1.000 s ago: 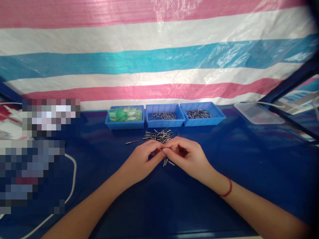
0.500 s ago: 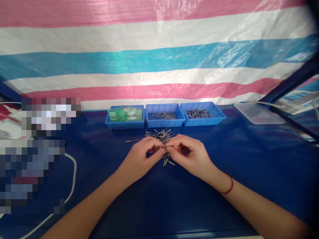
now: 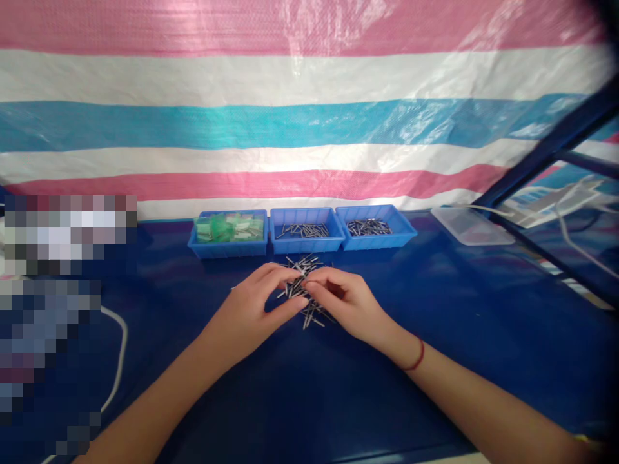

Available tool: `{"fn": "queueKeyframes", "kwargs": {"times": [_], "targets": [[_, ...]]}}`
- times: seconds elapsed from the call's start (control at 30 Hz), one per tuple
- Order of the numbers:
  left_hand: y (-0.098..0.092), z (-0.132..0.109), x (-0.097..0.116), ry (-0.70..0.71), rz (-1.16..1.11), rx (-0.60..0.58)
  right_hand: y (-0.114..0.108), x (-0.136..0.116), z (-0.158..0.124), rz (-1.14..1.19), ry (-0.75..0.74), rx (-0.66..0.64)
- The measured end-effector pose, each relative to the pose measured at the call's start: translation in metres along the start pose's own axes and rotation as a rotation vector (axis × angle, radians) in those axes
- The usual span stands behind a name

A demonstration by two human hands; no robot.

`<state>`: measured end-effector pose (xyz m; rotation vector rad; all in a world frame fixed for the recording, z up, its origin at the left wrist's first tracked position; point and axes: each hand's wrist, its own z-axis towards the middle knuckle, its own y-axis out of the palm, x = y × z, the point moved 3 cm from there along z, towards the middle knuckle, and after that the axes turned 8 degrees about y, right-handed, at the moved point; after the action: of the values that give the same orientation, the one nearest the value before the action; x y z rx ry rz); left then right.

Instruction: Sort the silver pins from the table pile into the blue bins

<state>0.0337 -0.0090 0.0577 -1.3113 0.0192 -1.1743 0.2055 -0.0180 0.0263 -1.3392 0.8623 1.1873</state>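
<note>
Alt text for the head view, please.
Left hand, thumb and forefinger parted, and right hand, fingertips together, are over a pile of metal pins on a blue table; whether the right holds one is unclear. Behind are three blue bins, green packets in the left, pins in the others.

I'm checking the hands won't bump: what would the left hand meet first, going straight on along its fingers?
Most likely the right hand, whose fingertips lie just ahead of those of the left hand. The pile of metal pins appears beneath, but depth is unclear.
</note>
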Motion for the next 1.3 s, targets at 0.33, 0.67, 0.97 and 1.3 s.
{"fn": "queueKeyframes", "kwargs": {"times": [0.33,0.67,0.97,1.3], "targets": [[-0.015,-0.01,-0.044,-0.139,0.573,-0.289,-0.072,0.035,0.032,0.507,0.307,0.584],[-0.019,-0.009,-0.051,-0.182,0.612,-0.319,-0.048,0.037,0.025,0.539,0.395,0.35],[-0.014,-0.003,-0.035,-0.184,0.553,-0.309,-0.026,0.017,0.01,0.004,0.132,0.253],[0.02,-0.003,-0.007,-0.141,-0.442,-0.186,0.005,-0.005,-0.013,-0.095,-0.2,-0.001]]}}
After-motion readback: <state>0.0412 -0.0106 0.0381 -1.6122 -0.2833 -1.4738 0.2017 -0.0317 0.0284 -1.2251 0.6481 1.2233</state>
